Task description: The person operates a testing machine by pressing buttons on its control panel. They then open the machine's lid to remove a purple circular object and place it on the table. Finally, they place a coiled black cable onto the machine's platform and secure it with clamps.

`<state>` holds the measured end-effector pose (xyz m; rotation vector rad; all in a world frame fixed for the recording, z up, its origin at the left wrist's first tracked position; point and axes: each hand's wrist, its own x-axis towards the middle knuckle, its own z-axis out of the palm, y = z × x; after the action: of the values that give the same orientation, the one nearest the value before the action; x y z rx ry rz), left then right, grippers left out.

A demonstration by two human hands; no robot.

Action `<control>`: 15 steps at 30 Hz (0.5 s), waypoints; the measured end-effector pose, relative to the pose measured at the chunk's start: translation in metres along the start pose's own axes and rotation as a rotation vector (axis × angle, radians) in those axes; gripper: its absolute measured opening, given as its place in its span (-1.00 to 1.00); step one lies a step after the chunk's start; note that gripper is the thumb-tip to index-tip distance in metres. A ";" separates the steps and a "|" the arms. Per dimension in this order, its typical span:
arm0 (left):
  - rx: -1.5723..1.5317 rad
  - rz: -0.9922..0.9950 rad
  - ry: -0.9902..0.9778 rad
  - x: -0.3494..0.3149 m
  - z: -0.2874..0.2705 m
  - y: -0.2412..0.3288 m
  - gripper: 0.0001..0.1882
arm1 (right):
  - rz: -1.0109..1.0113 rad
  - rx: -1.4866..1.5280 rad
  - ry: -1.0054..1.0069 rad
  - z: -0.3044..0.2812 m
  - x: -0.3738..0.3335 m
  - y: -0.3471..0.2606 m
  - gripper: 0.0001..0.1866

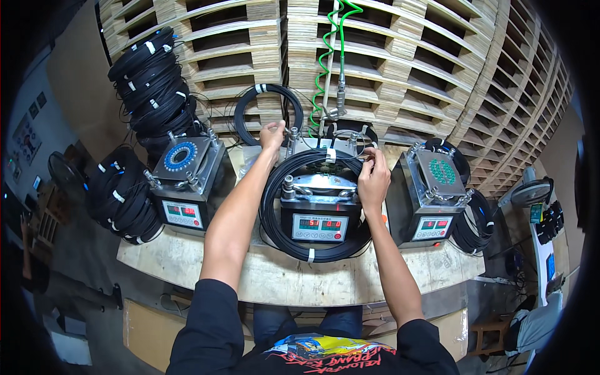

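A large coil of black cable (pixel 270 215), bound with white tape, stands around the front of the middle machine (pixel 319 226), which has a digital display panel and metal posts. Behind its left side, my left hand (pixel 273 136) is closed in a pinch beside another black cable coil (pixel 239 119); what lies between its fingertips is too small to tell. On the right of the middle machine, my right hand (pixel 375 177) has its thumb and fingers pinched together at a thin black cable by the upper right of the large coil.
Similar machines stand at left (pixel 181 203) and right (pixel 431 215). Tall cable stacks (pixel 153 87) rise at the left, and more coils (pixel 473 225) lean at the right. A green spiral air hose (pixel 322 69) hangs before wooden pallets (pixel 387 44). The wooden table (pixel 300 284) has a curved-looking front edge.
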<state>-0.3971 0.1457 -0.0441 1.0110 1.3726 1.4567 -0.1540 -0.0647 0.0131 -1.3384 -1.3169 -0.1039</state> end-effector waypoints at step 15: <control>0.379 0.911 -0.035 -0.175 -0.057 0.067 -0.75 | -0.031 0.022 0.023 -0.002 -0.001 0.005 -0.76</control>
<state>-0.4045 -0.0395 0.0195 2.0778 1.2303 1.8086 -0.1498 -0.0651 0.0103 -1.2946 -1.3164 -0.1250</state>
